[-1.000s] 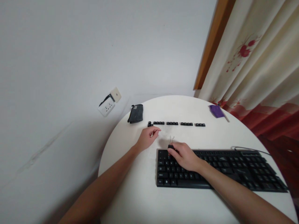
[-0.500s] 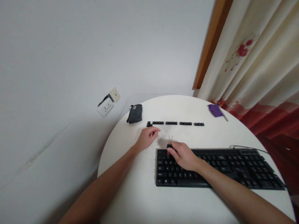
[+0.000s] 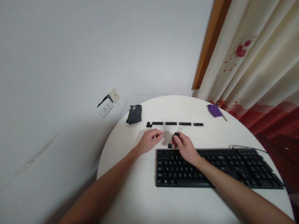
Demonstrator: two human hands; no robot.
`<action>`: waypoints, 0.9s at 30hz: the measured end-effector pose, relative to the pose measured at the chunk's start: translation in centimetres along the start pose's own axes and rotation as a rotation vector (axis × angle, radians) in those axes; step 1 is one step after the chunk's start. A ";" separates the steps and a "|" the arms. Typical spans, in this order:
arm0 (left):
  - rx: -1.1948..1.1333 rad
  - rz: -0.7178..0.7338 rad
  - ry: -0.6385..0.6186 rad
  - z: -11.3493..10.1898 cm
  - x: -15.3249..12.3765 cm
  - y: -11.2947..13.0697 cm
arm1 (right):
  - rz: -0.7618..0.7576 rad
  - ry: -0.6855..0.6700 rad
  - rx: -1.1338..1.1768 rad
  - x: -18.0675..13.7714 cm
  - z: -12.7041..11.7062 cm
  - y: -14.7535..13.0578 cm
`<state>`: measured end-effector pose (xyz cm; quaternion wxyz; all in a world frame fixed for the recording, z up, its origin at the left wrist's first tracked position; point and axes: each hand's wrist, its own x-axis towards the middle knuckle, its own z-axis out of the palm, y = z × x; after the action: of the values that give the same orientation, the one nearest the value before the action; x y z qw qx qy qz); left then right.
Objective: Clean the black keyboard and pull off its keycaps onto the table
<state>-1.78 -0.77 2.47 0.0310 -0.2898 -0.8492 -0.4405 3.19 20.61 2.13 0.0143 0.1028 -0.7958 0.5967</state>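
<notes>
A keycap puller (image 3: 177, 134) with a black middle and thin wire loops is pinched in my right hand (image 3: 187, 148), above the top left of the black keyboard (image 3: 191, 183). At the puller's lower end hangs a single black keycap (image 3: 169, 145). My left hand (image 3: 149, 140) hovers over the white table just left of it, fingers loosely curved and thumb apart, holding nothing. Beyond both hands, several loose black keycaps (image 3: 171, 123) lie in small groups along a row; at its left end (image 3: 149, 125) one keycap sits behind others.
A dark zip pouch (image 3: 135, 114) lies at the round white table's (image 3: 130, 199) back left. A purple cloth-like item (image 3: 214, 110) is near the back right edge. The keyboard cable (image 3: 249, 147) runs rightward behind the keyboard. Wall sockets (image 3: 105, 108) and a curtain (image 3: 261, 77) stand beyond.
My right hand has lifted the puller up and away from the keyboard's top row, tilting it, with a keycap now showing at its end. My left hand has shifted slightly right.
</notes>
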 end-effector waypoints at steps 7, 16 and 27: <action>-0.085 0.079 -0.116 1.6 -0.6 2.1 | -0.009 0.058 0.000 0.1 0.0 0.2; -0.040 0.096 -0.068 2.1 -0.9 1.4 | -0.020 0.055 -0.009 0.3 0.0 0.2; 0.160 0.281 -0.165 1.4 -0.4 2.1 | 0.008 0.060 -0.025 0.3 0.1 0.4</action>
<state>-0.08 1.08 3.08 0.0454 -0.4375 -0.8323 -0.3374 2.85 20.61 1.74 0.0369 0.0814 -0.8028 0.5895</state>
